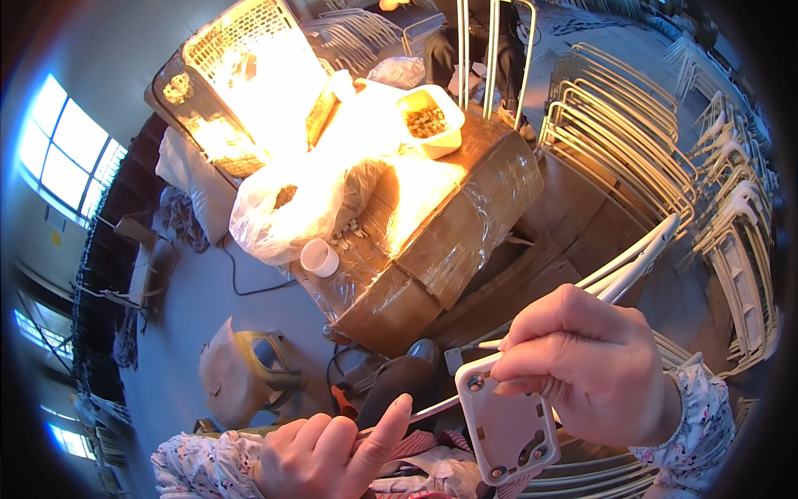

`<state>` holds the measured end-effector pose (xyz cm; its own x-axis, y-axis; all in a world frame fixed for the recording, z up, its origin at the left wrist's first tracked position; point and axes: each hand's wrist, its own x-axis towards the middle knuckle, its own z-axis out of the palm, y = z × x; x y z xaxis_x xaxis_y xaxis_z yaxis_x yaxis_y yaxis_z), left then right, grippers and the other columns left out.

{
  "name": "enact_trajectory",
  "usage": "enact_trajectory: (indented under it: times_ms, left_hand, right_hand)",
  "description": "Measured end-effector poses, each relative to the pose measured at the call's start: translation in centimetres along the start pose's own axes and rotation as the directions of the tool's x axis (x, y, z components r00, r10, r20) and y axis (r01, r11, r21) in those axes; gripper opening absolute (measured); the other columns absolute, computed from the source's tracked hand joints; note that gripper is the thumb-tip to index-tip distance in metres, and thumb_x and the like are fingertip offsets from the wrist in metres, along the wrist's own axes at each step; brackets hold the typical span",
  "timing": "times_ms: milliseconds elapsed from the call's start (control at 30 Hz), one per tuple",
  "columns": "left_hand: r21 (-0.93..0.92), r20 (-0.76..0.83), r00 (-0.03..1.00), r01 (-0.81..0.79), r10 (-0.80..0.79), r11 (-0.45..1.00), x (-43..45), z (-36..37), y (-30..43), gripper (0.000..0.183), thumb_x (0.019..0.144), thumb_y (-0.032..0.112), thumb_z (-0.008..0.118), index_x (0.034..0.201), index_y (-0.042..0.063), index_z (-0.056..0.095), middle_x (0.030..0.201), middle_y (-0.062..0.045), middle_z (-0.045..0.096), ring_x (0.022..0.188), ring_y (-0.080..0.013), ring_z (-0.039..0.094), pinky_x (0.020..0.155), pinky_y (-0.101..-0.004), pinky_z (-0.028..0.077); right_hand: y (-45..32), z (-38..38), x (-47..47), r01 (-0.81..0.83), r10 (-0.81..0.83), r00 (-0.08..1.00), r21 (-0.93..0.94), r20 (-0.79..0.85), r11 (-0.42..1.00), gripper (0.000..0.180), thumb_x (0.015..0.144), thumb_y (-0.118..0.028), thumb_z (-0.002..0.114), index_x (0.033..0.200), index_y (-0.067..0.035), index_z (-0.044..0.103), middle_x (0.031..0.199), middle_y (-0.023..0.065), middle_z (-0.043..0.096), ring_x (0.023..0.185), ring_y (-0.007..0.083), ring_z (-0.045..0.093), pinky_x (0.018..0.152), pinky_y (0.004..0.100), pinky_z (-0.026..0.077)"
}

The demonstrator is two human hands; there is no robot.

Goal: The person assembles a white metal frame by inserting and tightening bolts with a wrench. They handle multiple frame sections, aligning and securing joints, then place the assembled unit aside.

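A small white plastic plate (508, 418) with raised edges is attached to a white metal tube frame in front of me. Round metal fasteners sit in three of its corners. My left hand (324, 452) wraps around a thin white metal tube (433, 408) left of the plate, with its thumb stretched out along it. At the plate's upper right corner, my right hand (583, 368) has thumb and fingers pinched together. Its fingertips cover that corner, so whether a small part is between them is hidden. Behind this hand a folded white tube leg (642, 262) rises up and right.
A plastic-wrapped cardboard work surface (461, 231) holds a yellowish tub (430, 140) of small metal parts, a clear plastic bag (274, 218) and a white cup (319, 257). A bright-lit crate (187, 93) stands behind. Stacked tube frames (623, 143) are at right. A person (474, 43) sits opposite.
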<state>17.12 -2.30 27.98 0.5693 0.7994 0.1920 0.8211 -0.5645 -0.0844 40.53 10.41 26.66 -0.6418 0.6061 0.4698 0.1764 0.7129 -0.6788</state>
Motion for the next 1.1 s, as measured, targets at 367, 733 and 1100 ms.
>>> enact_trajectory:
  times_ms: [367, 733, 1100]
  left_hand:
    - [-0.010, -0.025, 0.995, 0.093, -0.093, 0.996, -1.3, -0.5, 0.6, 0.063, 0.070, 0.004, 0.060, 0.132, -0.004, 0.060, 0.065, -0.003, 0.039, 0.052, -0.0144, 0.047, 0.047, -0.0283, 0.041]
    - [-0.091, -0.065, 0.986, 0.150, -0.157, 0.984, -2.5, 0.3, 0.6, 0.060, 0.080, 0.013, 0.066, 0.138, 0.000, 0.056, 0.068, -0.003, 0.041, 0.055, -0.0153, 0.049, 0.050, -0.0287, 0.043]
    - [-0.054, 0.005, 0.990, 0.142, -0.142, 0.988, -3.7, 0.2, -0.2, 0.078, 0.065, 0.031, 0.075, 0.138, 0.010, 0.058, 0.067, 0.003, 0.039, 0.055, -0.0074, 0.047, 0.043, -0.0237, 0.040]
  right_hand:
    - [-0.4, 0.6, 0.2, 0.264, -0.254, 0.964, -0.143, 0.085, 0.954, 0.030, 0.069, -0.007, 0.083, 0.096, -0.001, 0.071, 0.097, 0.0125, 0.066, 0.074, 0.0242, 0.071, 0.061, 0.0306, 0.059]
    - [-2.6, 0.1, -2.0, 0.196, -0.126, 0.971, -0.372, 0.204, 0.907, 0.078, 0.074, -0.061, 0.077, 0.120, 0.000, 0.065, 0.121, 0.0188, 0.063, 0.107, 0.0328, 0.067, 0.094, 0.0501, 0.052]
    - [-3.4, 1.5, -2.3, 0.306, -0.188, 0.947, -0.547, 0.262, 0.779, 0.071, 0.091, -0.059, 0.060, 0.113, 0.008, 0.063, 0.122, 0.0247, 0.063, 0.105, 0.0388, 0.067, 0.090, 0.0488, 0.056]
